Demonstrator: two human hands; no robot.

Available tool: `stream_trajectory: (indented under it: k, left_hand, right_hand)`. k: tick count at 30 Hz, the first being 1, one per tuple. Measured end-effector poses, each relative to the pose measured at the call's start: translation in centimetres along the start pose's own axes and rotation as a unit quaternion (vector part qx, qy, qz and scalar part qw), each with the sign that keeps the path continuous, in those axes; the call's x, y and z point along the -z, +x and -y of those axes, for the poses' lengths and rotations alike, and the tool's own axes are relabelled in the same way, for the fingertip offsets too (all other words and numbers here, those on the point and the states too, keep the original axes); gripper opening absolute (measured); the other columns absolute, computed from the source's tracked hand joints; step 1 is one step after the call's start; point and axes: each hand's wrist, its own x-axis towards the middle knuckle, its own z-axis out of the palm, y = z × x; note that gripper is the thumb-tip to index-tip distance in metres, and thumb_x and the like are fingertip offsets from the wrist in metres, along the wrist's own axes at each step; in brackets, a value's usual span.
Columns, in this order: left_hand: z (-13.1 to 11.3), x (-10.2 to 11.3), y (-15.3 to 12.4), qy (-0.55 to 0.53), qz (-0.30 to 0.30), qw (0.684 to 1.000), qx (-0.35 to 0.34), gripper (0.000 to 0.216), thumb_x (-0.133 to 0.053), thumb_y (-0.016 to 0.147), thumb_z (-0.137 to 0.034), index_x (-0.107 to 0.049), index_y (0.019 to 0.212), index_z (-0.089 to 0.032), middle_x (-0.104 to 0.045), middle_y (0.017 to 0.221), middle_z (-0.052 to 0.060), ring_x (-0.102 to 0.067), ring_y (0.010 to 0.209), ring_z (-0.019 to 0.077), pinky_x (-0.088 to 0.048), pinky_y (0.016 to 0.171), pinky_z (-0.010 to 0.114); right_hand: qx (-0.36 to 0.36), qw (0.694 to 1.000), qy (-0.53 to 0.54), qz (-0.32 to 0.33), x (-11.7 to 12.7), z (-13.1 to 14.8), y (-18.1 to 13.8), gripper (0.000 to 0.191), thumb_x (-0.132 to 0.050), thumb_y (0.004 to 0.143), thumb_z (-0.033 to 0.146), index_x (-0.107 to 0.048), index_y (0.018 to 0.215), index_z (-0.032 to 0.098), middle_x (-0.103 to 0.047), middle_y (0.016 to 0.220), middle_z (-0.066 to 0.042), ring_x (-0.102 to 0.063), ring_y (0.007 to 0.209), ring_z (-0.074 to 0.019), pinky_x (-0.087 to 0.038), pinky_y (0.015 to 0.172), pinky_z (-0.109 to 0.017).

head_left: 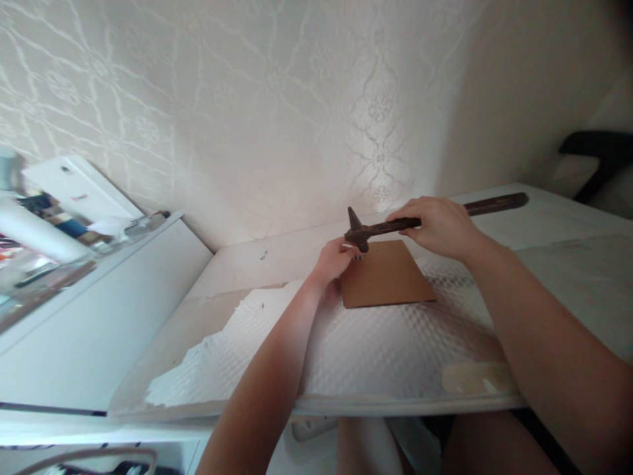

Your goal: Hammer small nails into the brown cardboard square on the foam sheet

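Observation:
My right hand (pixel 440 224) is wrapped around the dark handle of a hammer (pixel 388 227), with the handle's end sticking out to the right. The hammer's head is over the far left part of a flat brown board (pixel 388 277). My left hand (pixel 336 260) is at the board's left edge, its fingers bent together just beneath the hammer head. What they pinch, if anything, is hidden. Small metallic bits (pixel 357 256), perhaps nails, show by those fingertips. The board lies on a white textured sheet (pixel 366 349).
The sheet covers part of a white table (pixel 173 356) against a patterned wall (pixel 277 119). A small dark bit (pixel 264 255) lies at the back left. On the left, a white cabinet (pixel 123 316) carries a white box (pixel 82 191) and clutter. A black armrest (pixel 598 145) is at far right.

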Motion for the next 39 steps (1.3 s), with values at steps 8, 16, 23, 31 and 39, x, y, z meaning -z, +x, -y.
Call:
stream_trajectory:
  k: [8,16,23,31,39]
  left_hand:
    - [0.35,-0.11,0.2,-0.011,0.001,1.0,-0.007,0.023,-0.055,0.073,-0.013,-0.07,0.092,-0.013,-0.073,0.089,0.008,-0.066,0.085,0.0185,-0.047,0.081,0.03]
    - [0.25,-0.11,0.15,0.005,0.002,1.0,-0.005,0.019,-0.056,0.074,-0.015,-0.069,0.088,-0.014,-0.073,0.089,0.007,-0.066,0.086,0.0188,-0.048,0.081,0.03]
    - [0.43,-0.12,0.24,0.002,-0.001,1.0,-0.011,0.02,-0.057,0.074,-0.017,-0.069,0.088,-0.012,-0.073,0.09,0.009,-0.066,0.086,0.0204,-0.049,0.08,0.031]
    - [0.47,-0.07,0.29,0.014,-0.001,1.0,-0.013,0.023,-0.055,0.072,-0.014,-0.07,0.09,-0.013,-0.073,0.089,0.008,-0.066,0.086,0.0215,-0.049,0.079,0.032]
    - [0.46,-0.14,0.25,0.004,-0.003,1.0,-0.01,0.021,-0.056,0.074,-0.015,-0.069,0.09,-0.014,-0.073,0.089,0.007,-0.066,0.085,0.0191,-0.049,0.08,0.03]
  right_hand:
    - [0.001,1.0,0.012,0.008,-0.04,0.01,0.06,0.03,-0.055,0.075,0.021,-0.073,0.096,0.034,-0.072,0.09,0.002,-0.063,0.086,-0.0211,-0.044,0.064,-0.029]
    - [-0.007,1.0,0.002,0.005,0.01,0.13,0.07,0.031,-0.055,0.075,0.02,-0.073,0.096,0.034,-0.072,0.09,0.002,-0.063,0.087,-0.0209,-0.043,0.065,-0.028]
    - [-0.003,1.0,0.016,-0.008,0.07,0.23,0.1,0.032,-0.055,0.075,0.019,-0.073,0.097,0.033,-0.072,0.095,0.002,-0.063,0.092,-0.0218,-0.044,0.067,-0.029]
    - [0.001,1.0,0.019,0.01,0.12,0.4,0.16,0.032,-0.056,0.075,0.019,-0.073,0.098,0.033,-0.071,0.094,0.002,-0.063,0.091,-0.0219,-0.044,0.068,-0.03]
    - [0.002,1.0,-0.004,0.016,-0.05,0.15,0.13,0.03,-0.055,0.076,0.02,-0.073,0.096,0.033,-0.072,0.092,0.002,-0.062,0.09,-0.0218,-0.043,0.066,-0.03]
